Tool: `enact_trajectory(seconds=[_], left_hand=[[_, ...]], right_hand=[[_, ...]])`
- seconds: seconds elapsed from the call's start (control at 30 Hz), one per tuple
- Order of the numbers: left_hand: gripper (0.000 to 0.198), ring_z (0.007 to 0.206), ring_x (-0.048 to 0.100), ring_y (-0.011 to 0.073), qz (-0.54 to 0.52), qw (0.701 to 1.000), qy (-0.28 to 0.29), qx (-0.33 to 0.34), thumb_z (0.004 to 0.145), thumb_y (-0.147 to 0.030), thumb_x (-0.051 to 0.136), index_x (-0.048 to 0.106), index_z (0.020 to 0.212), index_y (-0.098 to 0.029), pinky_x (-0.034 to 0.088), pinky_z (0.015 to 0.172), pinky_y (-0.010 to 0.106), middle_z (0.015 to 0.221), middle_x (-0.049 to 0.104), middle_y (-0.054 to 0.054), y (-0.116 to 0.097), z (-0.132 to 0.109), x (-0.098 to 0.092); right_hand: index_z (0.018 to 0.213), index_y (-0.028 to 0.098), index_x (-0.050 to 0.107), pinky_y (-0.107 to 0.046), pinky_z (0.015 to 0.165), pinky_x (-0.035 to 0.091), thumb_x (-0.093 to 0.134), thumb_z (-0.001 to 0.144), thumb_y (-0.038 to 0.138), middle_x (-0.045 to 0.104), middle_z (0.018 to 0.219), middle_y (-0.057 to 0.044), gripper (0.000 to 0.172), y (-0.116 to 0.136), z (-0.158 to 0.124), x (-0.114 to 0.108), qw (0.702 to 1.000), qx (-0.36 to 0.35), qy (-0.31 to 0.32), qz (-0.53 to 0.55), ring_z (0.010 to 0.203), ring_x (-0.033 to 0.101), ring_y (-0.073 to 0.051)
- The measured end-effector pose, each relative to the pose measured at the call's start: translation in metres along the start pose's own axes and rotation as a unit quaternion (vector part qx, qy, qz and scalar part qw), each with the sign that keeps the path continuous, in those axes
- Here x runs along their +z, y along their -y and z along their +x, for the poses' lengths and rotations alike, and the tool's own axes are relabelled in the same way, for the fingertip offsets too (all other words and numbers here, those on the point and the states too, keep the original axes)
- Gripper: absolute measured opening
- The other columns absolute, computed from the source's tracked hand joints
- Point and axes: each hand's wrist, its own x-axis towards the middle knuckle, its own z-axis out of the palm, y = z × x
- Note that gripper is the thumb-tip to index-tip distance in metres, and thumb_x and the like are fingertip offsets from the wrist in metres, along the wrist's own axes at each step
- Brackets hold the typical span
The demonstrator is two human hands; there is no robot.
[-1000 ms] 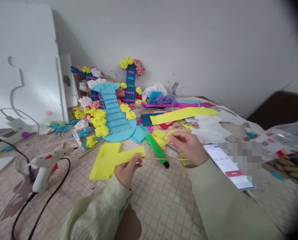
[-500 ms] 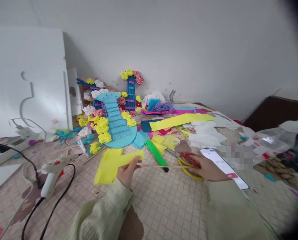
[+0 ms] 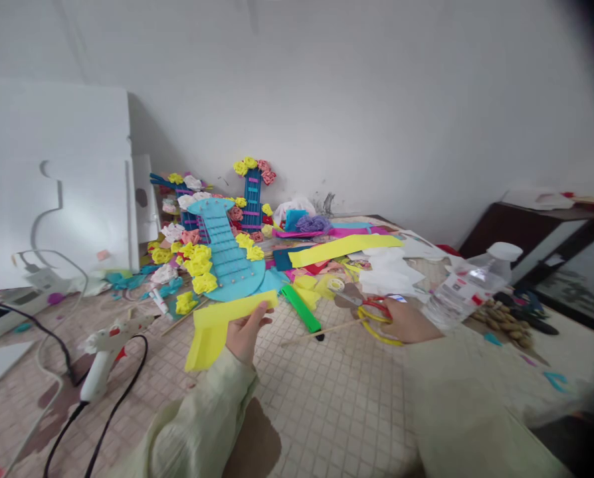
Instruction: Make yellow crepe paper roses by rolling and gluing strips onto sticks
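Observation:
My left hand (image 3: 247,332) pinches a strip of yellow crepe paper (image 3: 237,307) between thumb and fingers. Under the strip's left part lies more yellow paper (image 3: 206,345). At the right, my right hand (image 3: 410,320) is closed around the red and yellow handles of a pair of scissors (image 3: 377,307), their blades pointing left. A thin wooden stick (image 3: 321,331) slants from near my left hand to the scissor handles; whether my right fingers grip its end, I cannot tell. Between the hands sits a green utility knife (image 3: 301,311).
A white glue gun (image 3: 102,365) with a black cord lies at the left. Behind are a light-blue guitar-shaped board (image 3: 232,255) with yellow paper flowers, a long yellow strip (image 3: 347,249) and white paper (image 3: 391,269). A clear bottle (image 3: 471,285) stands at the right.
The view has swung to the right. My right hand has shifted slightly right with the scissors, and the stick now slants. My left hand still holds the yellow strip, now angled a little more upward.

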Motion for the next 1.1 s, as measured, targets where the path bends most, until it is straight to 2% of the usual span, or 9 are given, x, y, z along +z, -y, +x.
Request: enact_trajectory(seconds=[0.17, 0.27, 0.33, 0.43, 0.53, 0.63, 0.7, 0.87, 1.1], left_hand=[[0.020, 0.062, 0.060, 0.0151, -0.004, 1.000, 0.017, 0.014, 0.054, -0.027, 0.073, 0.067, 0.063, -0.010, 0.047, 0.054, 0.025, 0.063, 0.066, 0.005, -0.006, 0.003, 0.006], [0.022, 0.065, 0.060, 0.0158, -0.009, 0.999, 0.034, 0.027, 0.056, -0.027, 0.073, 0.067, 0.070, -0.011, 0.047, 0.055, 0.025, 0.070, 0.067, 0.006, -0.012, 0.004, 0.015], [0.024, 0.069, 0.061, 0.0174, -0.011, 0.998, 0.048, 0.033, 0.057, -0.028, 0.072, 0.067, 0.074, -0.011, 0.047, 0.056, 0.026, 0.075, 0.069, 0.008, -0.018, 0.005, 0.023], [0.024, 0.073, 0.062, 0.0190, -0.014, 0.997, 0.066, 0.039, 0.059, -0.029, 0.070, 0.067, 0.073, -0.011, 0.047, 0.060, 0.027, 0.082, 0.069, 0.010, -0.024, 0.005, 0.036], [0.022, 0.075, 0.062, 0.0188, -0.017, 0.996, 0.076, 0.044, 0.060, -0.030, 0.069, 0.067, 0.072, -0.012, 0.048, 0.063, 0.028, 0.084, 0.069, 0.009, -0.023, 0.007, 0.045], [0.023, 0.077, 0.062, 0.0189, -0.015, 0.995, 0.083, 0.045, 0.061, -0.031, 0.068, 0.068, 0.076, -0.014, 0.048, 0.065, 0.028, 0.084, 0.070, 0.007, -0.017, 0.011, 0.046], [0.023, 0.077, 0.062, 0.0187, -0.012, 0.996, 0.081, 0.045, 0.061, -0.032, 0.069, 0.068, 0.077, -0.015, 0.049, 0.066, 0.028, 0.082, 0.070, 0.006, -0.012, 0.016, 0.043], [0.029, 0.074, 0.063, 0.0202, 0.011, 0.997, 0.061, 0.041, 0.060, -0.032, 0.070, 0.067, 0.081, -0.013, 0.049, 0.064, 0.031, 0.081, 0.069, 0.008, -0.003, 0.027, 0.035], [0.017, 0.075, 0.063, 0.0213, 0.119, 0.991, 0.043, 0.035, 0.059, -0.030, 0.071, 0.065, 0.066, -0.016, 0.049, 0.076, 0.036, 0.069, 0.069, 0.005, 0.004, 0.032, 0.041]], right_hand=[[0.096, 0.012, 0.058, -0.033, 0.065, 0.039, 0.055, 0.059, 0.012, 0.063, 0.084, -0.014, 0.037, -0.016, 0.011, -0.040, 0.996, 0.051, -0.059, -0.041, 0.078, 0.057, -0.027], [0.102, 0.011, 0.054, -0.038, 0.071, 0.038, 0.057, 0.063, 0.019, 0.059, 0.094, -0.017, 0.040, -0.017, 0.014, -0.061, 0.975, 0.107, -0.194, -0.002, 0.087, 0.054, -0.030], [0.095, 0.013, 0.055, -0.037, 0.069, 0.039, 0.058, 0.065, 0.028, 0.058, 0.089, -0.014, 0.034, -0.005, 0.013, -0.065, 0.952, 0.125, -0.253, 0.119, 0.082, 0.054, -0.027], [0.079, 0.019, 0.053, -0.028, 0.050, 0.037, 0.057, 0.068, 0.042, 0.051, 0.062, -0.001, 0.026, 0.038, 0.009, -0.054, 0.920, 0.071, -0.193, 0.334, 0.052, 0.046, -0.013], [0.072, 0.020, 0.048, -0.021, 0.039, 0.025, 0.063, 0.064, 0.042, 0.042, 0.052, 0.006, 0.028, 0.096, 0.004, -0.034, 0.789, -0.006, -0.008, 0.614, 0.040, 0.033, -0.006], [0.070, 0.018, 0.047, -0.019, 0.040, 0.026, 0.072, 0.055, 0.034, 0.044, 0.053, 0.007, 0.033, 0.141, 0.004, -0.016, 0.723, -0.023, 0.069, 0.687, 0.042, 0.036, -0.005], [0.069, 0.018, 0.046, -0.019, 0.041, 0.027, 0.074, 0.052, 0.031, 0.046, 0.055, 0.007, 0.034, 0.158, 0.008, -0.007, 0.702, -0.011, 0.081, 0.708, 0.043, 0.037, -0.004], [0.071, 0.017, 0.047, -0.019, 0.044, 0.030, 0.073, 0.054, 0.029, 0.050, 0.061, 0.006, 0.033, 0.162, 0.022, 0.012, 0.688, 0.007, 0.054, 0.723, 0.046, 0.039, -0.004], [0.074, 0.019, 0.048, -0.022, 0.049, 0.037, 0.073, 0.055, 0.033, 0.055, 0.069, 0.001, 0.034, 0.140, 0.025, 0.036, 0.744, -0.010, 0.018, 0.668, 0.056, 0.047, -0.010]])
